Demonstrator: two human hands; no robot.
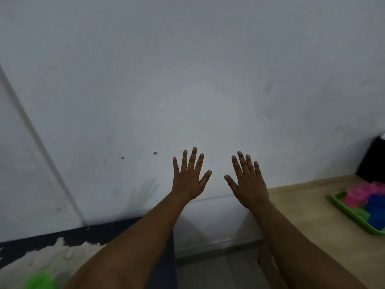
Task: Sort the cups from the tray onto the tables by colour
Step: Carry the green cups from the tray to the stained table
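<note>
Both my hands are raised in front of a white wall, fingers spread, holding nothing. My left hand (pixel 191 176) is left of centre and my right hand (pixel 248 180) is beside it. A green tray (pixel 341 207) lies on the light wooden table (pixel 302 203) at the right edge; it holds pink cups (pixel 355 195) and blue cups (pixel 377 207), blurred. At the bottom left a blurred green cup (pixel 40 280) sits on a worn dark table (pixel 62 251), below my left forearm.
A gap of grey floor (pixel 216 272) separates the two tables. A dark object (pixel 373 159) stands against the wall behind the tray. A thin conduit (pixel 41 142) runs diagonally down the wall at left.
</note>
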